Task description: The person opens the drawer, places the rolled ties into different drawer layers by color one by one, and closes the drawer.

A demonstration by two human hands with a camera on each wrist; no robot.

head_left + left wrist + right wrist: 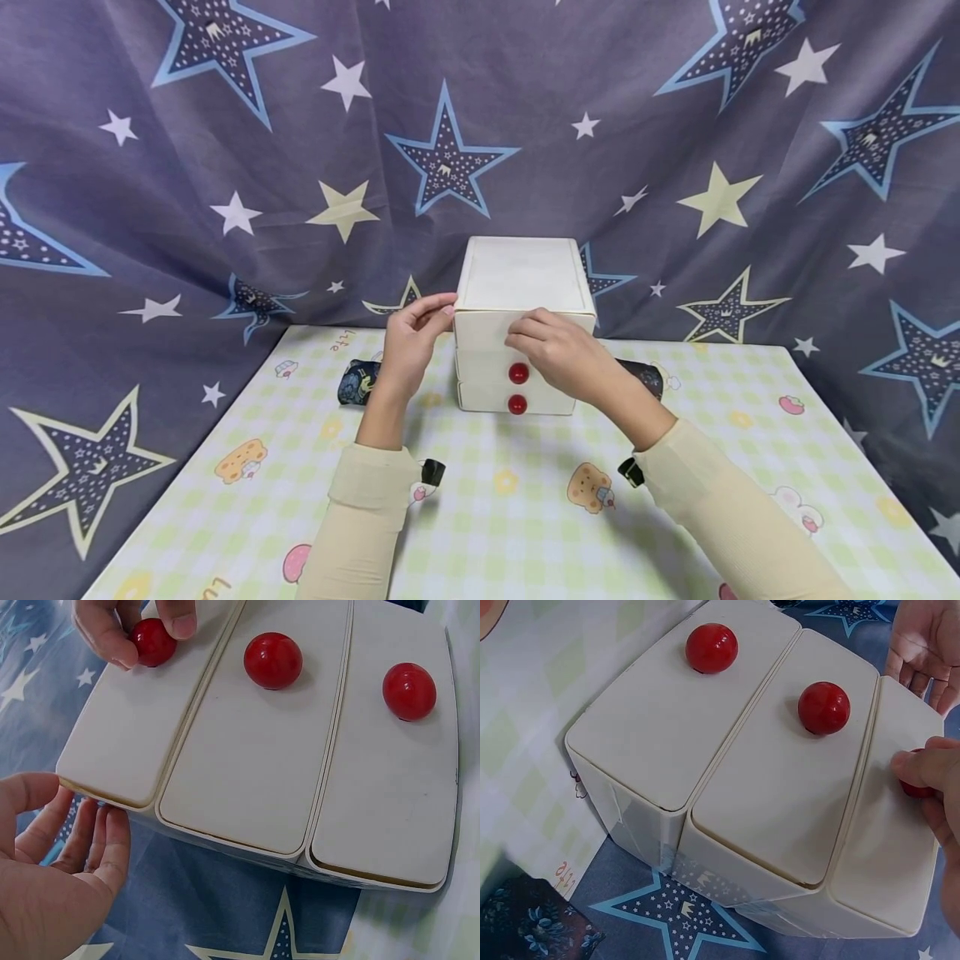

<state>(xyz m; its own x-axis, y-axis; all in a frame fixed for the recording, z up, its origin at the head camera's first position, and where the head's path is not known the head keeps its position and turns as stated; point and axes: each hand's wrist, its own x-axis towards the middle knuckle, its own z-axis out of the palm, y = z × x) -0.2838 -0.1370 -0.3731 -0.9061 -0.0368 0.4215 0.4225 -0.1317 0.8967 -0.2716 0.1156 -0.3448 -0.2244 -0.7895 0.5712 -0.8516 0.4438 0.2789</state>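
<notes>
A white three-drawer box [525, 275] stands at the back of the table, each drawer front bearing a round red knob. My right hand [558, 350] pinches the top drawer's knob [152, 643] between thumb and fingers; in the head view the hand hides that knob. The middle knob [518, 373] and the bottom knob [517, 404] are untouched. At the box's upper left edge is my left hand [412, 342], its fingertips touching the side near the top drawer, fingers extended. All three drawers look pushed in.
A dark patterned bundle [358, 382] lies left of the box, and another dark bundle [642, 377] lies to its right, partly behind my right forearm. A star-printed curtain [450, 158] hangs close behind. The checked cloth [510, 533] covers the table.
</notes>
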